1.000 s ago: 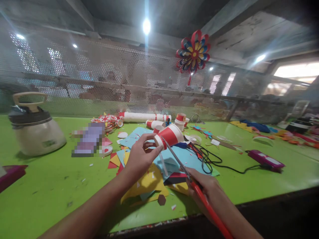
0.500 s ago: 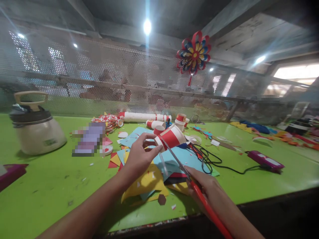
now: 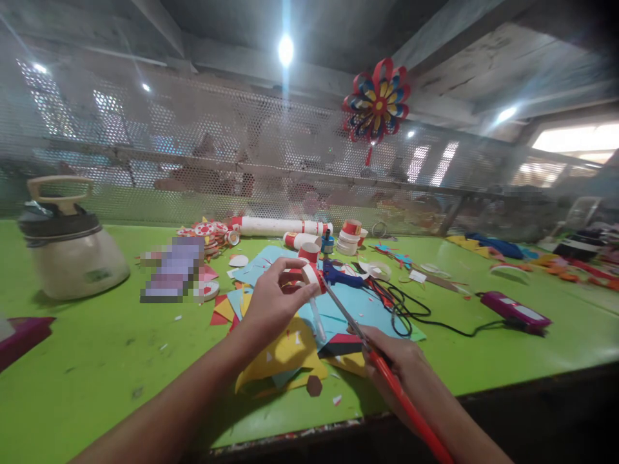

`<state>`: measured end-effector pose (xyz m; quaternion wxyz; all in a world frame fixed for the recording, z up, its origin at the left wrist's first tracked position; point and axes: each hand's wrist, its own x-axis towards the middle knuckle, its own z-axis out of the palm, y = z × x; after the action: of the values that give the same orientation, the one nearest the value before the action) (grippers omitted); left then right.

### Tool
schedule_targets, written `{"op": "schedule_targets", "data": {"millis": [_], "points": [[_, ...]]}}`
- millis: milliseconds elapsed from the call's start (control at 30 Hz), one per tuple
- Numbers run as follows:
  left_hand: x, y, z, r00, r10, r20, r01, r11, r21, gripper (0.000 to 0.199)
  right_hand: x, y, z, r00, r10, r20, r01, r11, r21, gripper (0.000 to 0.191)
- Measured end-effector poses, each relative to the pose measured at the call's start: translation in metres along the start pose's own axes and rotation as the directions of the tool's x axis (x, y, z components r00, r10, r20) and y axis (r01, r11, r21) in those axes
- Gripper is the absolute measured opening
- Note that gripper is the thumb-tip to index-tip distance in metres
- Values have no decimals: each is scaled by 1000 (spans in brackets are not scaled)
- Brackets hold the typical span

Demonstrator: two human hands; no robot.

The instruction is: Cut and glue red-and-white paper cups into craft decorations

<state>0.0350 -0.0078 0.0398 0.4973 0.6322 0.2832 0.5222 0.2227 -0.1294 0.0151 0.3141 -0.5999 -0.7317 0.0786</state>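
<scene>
Between the fingers and thumb of my left hand [image 3: 273, 293] is a short red-and-white piece of paper cup [image 3: 312, 276], its round white end facing up and toward me. My right hand [image 3: 403, 357] is wrapped round red-handled scissors [image 3: 344, 310]. Their metal blades point up and left, with the tips at the right edge of the cup piece. Just behind the cup piece lies a blue glue gun [image 3: 344, 277], and a red paper cup piece [image 3: 308, 250] stands close by. Light blue sheets [image 3: 377, 316] and yellow paper [image 3: 290, 348] lie beneath my hands.
A large jug [image 3: 72, 258] stands at the left, near a blurred phone-like slab [image 3: 174, 270]. Stacked cups [image 3: 348, 237] and a white tube [image 3: 271, 227] sit at the back. Black cord [image 3: 411, 312] leads right to a purple power strip [image 3: 517, 312]. A paper flower ornament [image 3: 377, 103] hangs above.
The longer red-and-white cup part that stuck out right of my left hand is gone, leaving a short piece in the fingers. The glue gun behind now shows. Both hands stay nearly in place.
</scene>
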Motion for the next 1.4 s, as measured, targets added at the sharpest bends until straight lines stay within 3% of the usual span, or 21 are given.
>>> {"op": "schedule_targets", "data": {"millis": [267,467,600,833,1067,1233,1400], "points": [[4,1,-7,991,-125,41,131,921,-366,42,4,9,-11,995,99,28,-101,993,57,43],[10,4,-14,998,-56,9,54,895,-443,40,9,9,-18,994,34,102,-44,995,93,38],[12,9,-18,999,-17,-35,0,893,-449,44,17,5,-18,996,-60,70,57,997,42,34],[15,8,-22,993,-113,-33,86,889,-449,61,59,8,-18,966,-224,128,202,966,160,43],[23,12,-25,965,-213,-151,128,889,-439,71,102,-3,-24,960,-221,170,194,968,163,16],[26,13,-28,959,-221,-178,146,921,-361,75,101,-12,-28,958,-173,230,146,981,128,30],[27,12,-32,966,-227,-126,187,945,-267,71,91,-2,-25,966,-102,238,104,995,4,42]]}}
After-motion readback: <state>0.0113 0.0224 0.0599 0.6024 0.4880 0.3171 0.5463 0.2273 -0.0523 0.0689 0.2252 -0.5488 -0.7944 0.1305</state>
